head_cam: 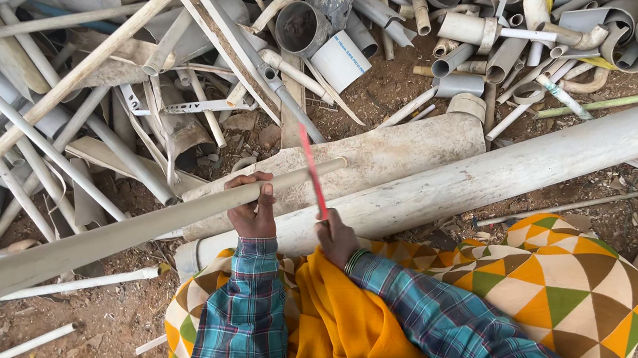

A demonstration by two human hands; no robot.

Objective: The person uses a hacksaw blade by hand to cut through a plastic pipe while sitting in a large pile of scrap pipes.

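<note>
The left hand [253, 213] grips a long grey pipe [109, 243]; the right hand [337, 238] holds a red hacksaw blade [312, 169] across it.

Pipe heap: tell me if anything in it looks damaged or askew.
Yes. The pipes lie crisscrossed at all angles, many cut short or split open. The left hand holds one long pipe slanting over two thick ones; the right hand holds a red blade against it.
</note>
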